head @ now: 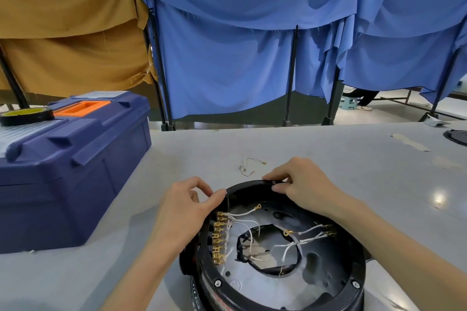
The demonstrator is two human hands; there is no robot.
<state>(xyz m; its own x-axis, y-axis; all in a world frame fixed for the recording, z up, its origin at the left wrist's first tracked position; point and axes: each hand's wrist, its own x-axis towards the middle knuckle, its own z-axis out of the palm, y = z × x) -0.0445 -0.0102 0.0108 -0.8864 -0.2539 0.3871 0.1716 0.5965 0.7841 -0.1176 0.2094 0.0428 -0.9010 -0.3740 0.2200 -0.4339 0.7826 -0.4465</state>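
An upturned black cooker base (348, 293) sits on the worktop (328, 154) before you. Your left grip (187, 207) and right grip (300, 184) both pinch its far rim. It looks rigid and fairly heavy; hold the rim and avoid the delicate wires (242, 219).

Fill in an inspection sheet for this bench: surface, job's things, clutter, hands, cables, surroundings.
Surface: grey table, scuffed.
Job's things: black round housing, open side up; brass terminals in a row along its inner left wall.
Clutter: blue toolbox at left, tape roll on its lid; black part at the right edge.
Hands: left hand pinches the housing's left rim; right hand grips the far rim.
Cables: white wires loose inside the housing; a short wire piece lies on the table beyond it.
Surroundings: blue cloth and tan cloth draped over racks; stool behind.
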